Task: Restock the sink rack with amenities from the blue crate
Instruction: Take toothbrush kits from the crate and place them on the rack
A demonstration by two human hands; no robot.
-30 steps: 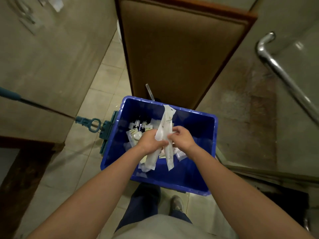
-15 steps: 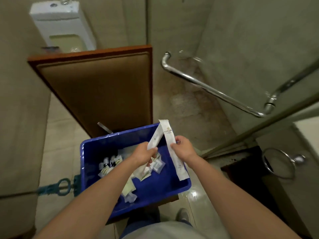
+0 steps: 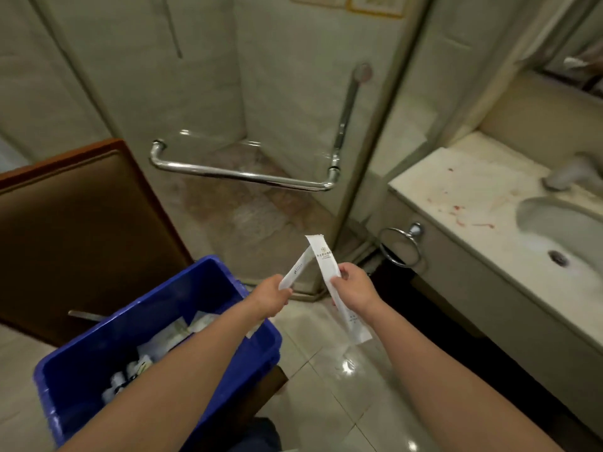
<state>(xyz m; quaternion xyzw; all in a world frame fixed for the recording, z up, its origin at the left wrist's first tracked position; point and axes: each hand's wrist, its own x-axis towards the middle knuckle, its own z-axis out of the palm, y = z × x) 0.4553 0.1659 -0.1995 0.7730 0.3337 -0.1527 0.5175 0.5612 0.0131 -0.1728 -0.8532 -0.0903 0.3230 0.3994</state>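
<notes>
Currently: left hand (image 3: 272,296) pinches narrow sachet (image 3: 295,270), rising above fingers; right hand (image 3: 354,287) pinches wide sachet (image 3: 329,272) mid-length; tops cross.

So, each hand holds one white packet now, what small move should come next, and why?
Probably carry both packets to the right, toward the sink counter. The left hand and right hand each already have a grip on a long white packet, lifted clear of the blue crate. No rack shows in this view, so look for it there first.
</notes>
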